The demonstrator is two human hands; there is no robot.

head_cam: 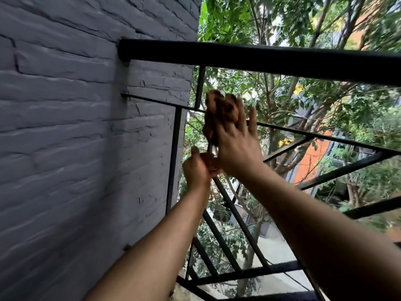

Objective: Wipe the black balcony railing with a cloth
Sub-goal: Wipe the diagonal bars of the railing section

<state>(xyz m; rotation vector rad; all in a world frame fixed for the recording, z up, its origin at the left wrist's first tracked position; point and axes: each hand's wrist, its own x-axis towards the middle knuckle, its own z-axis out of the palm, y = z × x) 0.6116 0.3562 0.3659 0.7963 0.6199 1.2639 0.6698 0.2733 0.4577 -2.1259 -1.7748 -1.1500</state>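
The black balcony railing [260,57] runs from the grey wall across the view, with thin slanted bars below its thick top rail. A brown cloth [219,109] is bunched against one thin bar near the left end. My right hand [236,144] presses the cloth onto that bar, its fingers mostly straight. Just below, my left hand [196,168] grips the lower end of the cloth at the same bar, fingers curled. The view is blurred by motion.
A grey painted brick wall [76,127] fills the left side, close to my left arm. Beyond the railing are trees [282,18], an orange building [312,161] and a paved yard [273,246] far below.
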